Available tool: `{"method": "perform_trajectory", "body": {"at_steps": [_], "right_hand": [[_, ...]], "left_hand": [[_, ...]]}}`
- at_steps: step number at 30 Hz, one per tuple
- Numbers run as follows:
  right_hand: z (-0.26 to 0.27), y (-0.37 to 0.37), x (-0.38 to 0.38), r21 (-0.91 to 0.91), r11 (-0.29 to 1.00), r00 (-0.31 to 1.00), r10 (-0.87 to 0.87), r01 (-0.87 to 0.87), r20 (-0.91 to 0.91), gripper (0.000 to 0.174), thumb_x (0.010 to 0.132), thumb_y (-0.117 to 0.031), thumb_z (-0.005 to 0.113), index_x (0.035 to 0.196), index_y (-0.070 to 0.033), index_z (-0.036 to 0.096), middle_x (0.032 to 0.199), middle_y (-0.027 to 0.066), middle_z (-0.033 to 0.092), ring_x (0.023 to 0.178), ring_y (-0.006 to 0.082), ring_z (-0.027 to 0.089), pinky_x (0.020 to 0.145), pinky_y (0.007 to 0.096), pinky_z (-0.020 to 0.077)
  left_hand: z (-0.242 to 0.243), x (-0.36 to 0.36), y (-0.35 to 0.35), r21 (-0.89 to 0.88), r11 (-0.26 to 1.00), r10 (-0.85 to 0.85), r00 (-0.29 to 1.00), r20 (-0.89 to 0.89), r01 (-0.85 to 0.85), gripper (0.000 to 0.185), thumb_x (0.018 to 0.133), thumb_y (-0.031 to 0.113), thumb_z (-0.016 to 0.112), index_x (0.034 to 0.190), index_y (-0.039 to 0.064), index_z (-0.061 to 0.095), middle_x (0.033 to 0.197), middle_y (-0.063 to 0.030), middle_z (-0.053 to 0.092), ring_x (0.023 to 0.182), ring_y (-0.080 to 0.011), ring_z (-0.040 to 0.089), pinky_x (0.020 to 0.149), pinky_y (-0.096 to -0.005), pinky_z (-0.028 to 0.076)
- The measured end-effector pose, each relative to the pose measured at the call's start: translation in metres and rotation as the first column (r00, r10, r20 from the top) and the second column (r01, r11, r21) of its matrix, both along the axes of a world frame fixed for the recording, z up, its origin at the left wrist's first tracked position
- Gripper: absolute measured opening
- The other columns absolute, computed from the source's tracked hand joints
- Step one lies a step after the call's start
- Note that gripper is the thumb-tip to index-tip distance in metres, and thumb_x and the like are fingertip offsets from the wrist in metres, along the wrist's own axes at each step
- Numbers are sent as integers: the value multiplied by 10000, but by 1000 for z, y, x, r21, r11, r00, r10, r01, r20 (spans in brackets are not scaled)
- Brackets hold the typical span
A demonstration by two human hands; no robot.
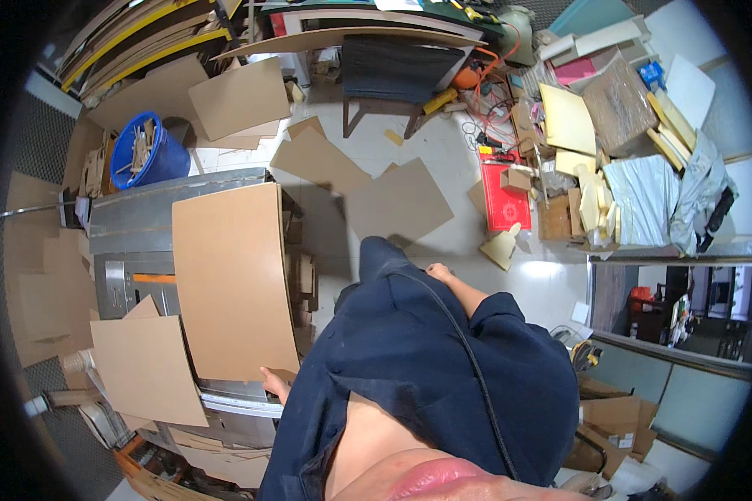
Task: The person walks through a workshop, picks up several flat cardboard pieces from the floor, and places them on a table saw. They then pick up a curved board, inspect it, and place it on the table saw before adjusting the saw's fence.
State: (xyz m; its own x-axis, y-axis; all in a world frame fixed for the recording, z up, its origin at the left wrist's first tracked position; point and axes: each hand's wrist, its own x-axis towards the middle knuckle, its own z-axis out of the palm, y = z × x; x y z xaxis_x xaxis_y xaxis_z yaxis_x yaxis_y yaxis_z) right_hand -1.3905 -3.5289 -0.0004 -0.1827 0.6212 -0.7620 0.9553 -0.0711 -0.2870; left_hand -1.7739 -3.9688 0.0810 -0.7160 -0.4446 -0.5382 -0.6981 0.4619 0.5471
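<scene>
A large brown board [232, 282], with another sheet's edge showing beneath it, lies across a grey metal machine table [175, 188] on the left. At its near right corner my left hand [276, 383] grips the board, partly hidden by it. A smaller brown board [144, 369] lies to the left of that hand, beside a metal rail with a scale [241, 404]. My right hand [438, 272] hangs at the front of my dark blue garment [413, 351], its fingers curled and partly hidden; nothing shows in it. An orange strip [153, 278] is set in the machine table.
Loose brown sheets [401, 200] lie on the floor ahead, before a dark chair [388, 69]. A blue bin of offcuts [150, 150] stands front left. To the right are a red box [507, 194], orange cable, foam pieces and wrapped cartons [617, 106].
</scene>
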Motion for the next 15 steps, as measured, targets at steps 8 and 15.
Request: {"method": "perform_trajectory", "body": {"at_steps": [8,15], "right_hand": [[1,31,35,166,974,980,-130,154,-148,261,860,-281,566,967,-75,686,973,172,678,933,324,647,797,406,503],[-35,103,116,-84,944,942,-326,320,-73,305,783,-325,556,937,-124,725,998,159,681,988,331,637,891,378,482]], "left_hand": [[-16,-15,-23,-355,932,10,974,228,73,810,815,631,560,1084,-133,558,1084,-299,589,969,-365,603,798,-450,495],[13,34,93,-587,803,17,979,202,107,845,794,647,559,1240,-68,500,1245,-243,533,1117,-362,528,974,-420,396]]}}
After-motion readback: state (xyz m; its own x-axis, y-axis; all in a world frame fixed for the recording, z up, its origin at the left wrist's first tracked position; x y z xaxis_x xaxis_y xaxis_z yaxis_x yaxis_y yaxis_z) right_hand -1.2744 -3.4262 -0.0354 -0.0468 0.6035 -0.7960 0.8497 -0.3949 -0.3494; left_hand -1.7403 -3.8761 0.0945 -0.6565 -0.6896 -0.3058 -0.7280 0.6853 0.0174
